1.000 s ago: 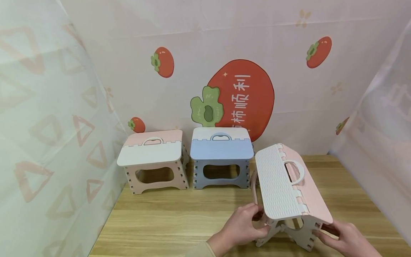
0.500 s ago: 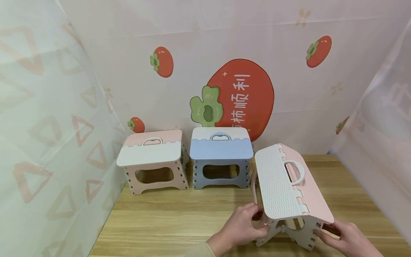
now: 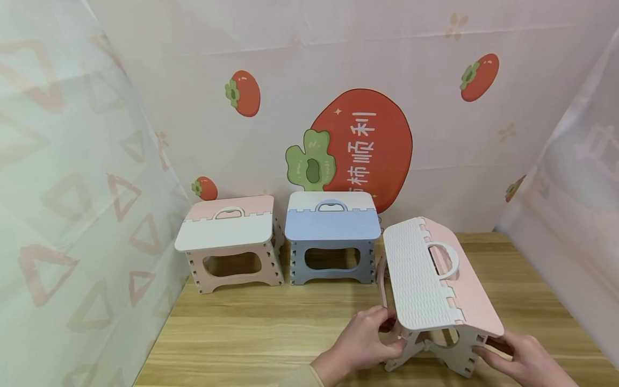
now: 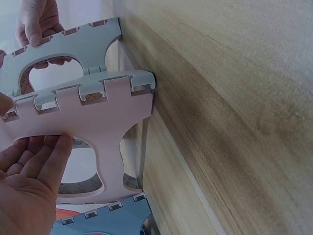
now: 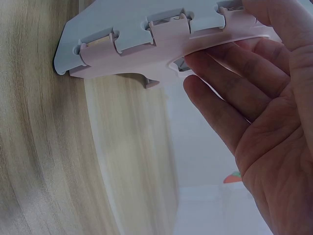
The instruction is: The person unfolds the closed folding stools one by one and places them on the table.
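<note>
A pink-and-white folding stool [image 3: 418,285] stands at the right of the table, turned at an angle. Its seat is bent along the hinge line, so the pink half slopes down to the right. My left hand [image 3: 362,339] grips the left leg panel; the left wrist view shows its fingers in the cutout of the pink panel [image 4: 110,129]. On the opposite side my right hand [image 3: 527,357] holds the other leg panel. In the right wrist view, that hand's fingers [image 5: 230,78] reach under the pink edge, with the thumb above. The seat hides some fingertips in the head view.
A blue-and-white folding stool [image 3: 333,226] stands unfolded at the back middle. Left of it is another pink-and-white stool [image 3: 227,234], also unfolded. Behind them rises a white cloth backdrop [image 3: 193,123] with printed persimmons. The wooden table [image 3: 242,333] runs along the front.
</note>
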Tool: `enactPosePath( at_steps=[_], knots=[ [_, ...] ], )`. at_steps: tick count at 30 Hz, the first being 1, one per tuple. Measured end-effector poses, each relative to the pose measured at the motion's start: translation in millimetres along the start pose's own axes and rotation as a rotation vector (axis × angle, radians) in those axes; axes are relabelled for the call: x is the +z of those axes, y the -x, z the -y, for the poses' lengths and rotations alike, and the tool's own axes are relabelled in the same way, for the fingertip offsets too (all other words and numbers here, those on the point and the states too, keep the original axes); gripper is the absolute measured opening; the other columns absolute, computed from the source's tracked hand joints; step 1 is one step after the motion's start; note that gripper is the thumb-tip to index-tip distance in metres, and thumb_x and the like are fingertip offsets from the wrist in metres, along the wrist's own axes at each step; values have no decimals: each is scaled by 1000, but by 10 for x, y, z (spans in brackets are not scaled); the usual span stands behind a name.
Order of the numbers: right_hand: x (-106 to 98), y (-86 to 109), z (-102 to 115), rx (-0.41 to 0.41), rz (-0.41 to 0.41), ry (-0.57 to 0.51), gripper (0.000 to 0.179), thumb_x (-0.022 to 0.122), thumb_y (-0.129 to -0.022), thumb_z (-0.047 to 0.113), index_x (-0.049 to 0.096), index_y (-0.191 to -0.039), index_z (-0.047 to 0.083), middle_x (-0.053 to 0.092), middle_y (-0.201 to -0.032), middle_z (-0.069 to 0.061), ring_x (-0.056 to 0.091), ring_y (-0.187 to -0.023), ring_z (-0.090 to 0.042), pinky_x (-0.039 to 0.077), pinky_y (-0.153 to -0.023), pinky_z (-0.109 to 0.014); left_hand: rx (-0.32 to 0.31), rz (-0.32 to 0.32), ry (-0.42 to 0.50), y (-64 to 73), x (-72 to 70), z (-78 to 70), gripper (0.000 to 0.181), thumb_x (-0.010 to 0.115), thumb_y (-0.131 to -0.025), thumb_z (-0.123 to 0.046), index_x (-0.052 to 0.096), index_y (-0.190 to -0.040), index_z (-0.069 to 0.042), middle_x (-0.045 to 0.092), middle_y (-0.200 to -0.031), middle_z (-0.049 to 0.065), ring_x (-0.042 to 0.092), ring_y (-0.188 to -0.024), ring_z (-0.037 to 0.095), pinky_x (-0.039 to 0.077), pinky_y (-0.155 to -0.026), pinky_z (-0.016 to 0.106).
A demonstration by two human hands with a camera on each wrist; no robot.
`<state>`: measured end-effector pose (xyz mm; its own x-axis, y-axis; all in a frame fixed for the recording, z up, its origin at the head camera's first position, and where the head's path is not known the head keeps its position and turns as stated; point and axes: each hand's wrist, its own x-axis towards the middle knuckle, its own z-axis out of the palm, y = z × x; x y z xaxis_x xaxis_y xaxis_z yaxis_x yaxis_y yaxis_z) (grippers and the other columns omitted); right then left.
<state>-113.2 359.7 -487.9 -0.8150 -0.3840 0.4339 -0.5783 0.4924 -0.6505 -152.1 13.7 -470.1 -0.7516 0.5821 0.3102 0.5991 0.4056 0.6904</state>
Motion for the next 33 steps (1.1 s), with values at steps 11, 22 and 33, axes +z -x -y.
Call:
enactPosePath(
  at_steps=[11, 22, 33],
  knots=[
    [8, -5, 21, 18, -13, 1, 61, 78, -77, -15, 68, -128, 18, 61, -126, 26, 61, -106, 11, 54, -75, -6, -6, 4, 26, -9, -4, 10, 30, 75, -91, -21, 69, -119, -12, 68, -105, -6, 61, -96, -7, 51, -79, 6],
    [-105, -28, 138, 358, 97, 195, 38, 80, -89, 17, 71, -125, 8, 63, -118, 28, 61, -100, 11, 58, -67, -20, 1, 106, 78, -75, -120, 31, 27, 73, -95, -19, 69, -120, -10, 70, -112, -1, 65, -102, -2, 50, -85, 6],
    [-436, -45, 255, 333, -11, 381, 49, 73, -96, 19, 61, -144, 18, 51, -130, 36, 55, -91, 18, 44, -59, -12, -1, 23, 60, -157, -602, 77, 40, 64, -102, -27, 62, -137, -9, 67, -130, 3, 65, -115, 12, 52, -99, 18]
  ],
)
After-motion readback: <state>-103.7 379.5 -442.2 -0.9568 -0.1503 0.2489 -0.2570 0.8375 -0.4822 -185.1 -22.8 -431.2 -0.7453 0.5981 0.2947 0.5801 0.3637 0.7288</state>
